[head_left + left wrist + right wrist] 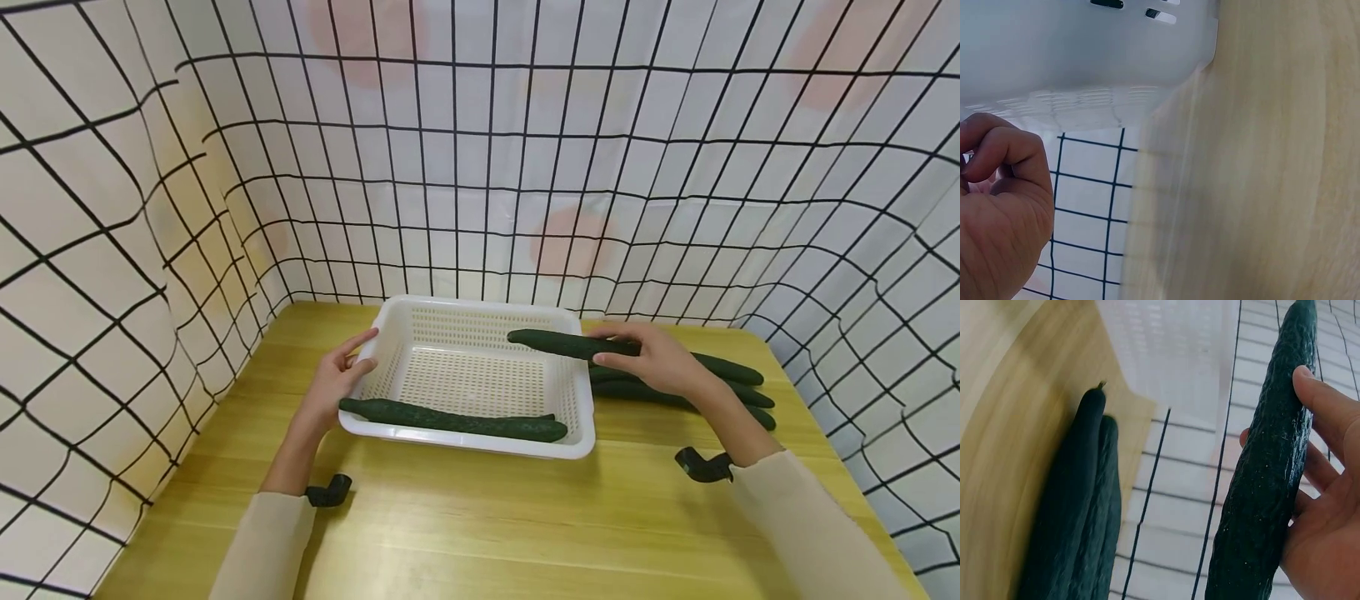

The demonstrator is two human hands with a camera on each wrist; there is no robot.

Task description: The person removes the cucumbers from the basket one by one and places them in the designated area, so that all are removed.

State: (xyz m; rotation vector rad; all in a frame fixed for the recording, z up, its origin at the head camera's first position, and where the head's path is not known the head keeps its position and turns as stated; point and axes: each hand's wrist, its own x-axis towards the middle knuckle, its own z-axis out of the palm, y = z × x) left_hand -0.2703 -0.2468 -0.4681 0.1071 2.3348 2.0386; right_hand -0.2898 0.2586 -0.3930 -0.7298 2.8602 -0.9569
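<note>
A white slotted plastic basket (480, 305) sits on the table, with my left hand (333, 380) gripping its left rim. In the left wrist view the fingers (1013, 147) curl at the basket's edge. Along the near side inside the basket lies a dark green cucumber (450, 419), and the tip of what looks like another shows behind it. My right hand (652, 357) holds a long cucumber (1266, 456) around its middle. That cucumber's left end reaches over the basket's right rim. Below the right hand, two more cucumbers (1066, 494) lie side by side on the table.
The wooden table (465, 525) spreads in front of the basket. A black wire grid (487, 175) backed by pale cloth stands behind the table and at both sides. Each wrist wears a black camera mount (703, 465).
</note>
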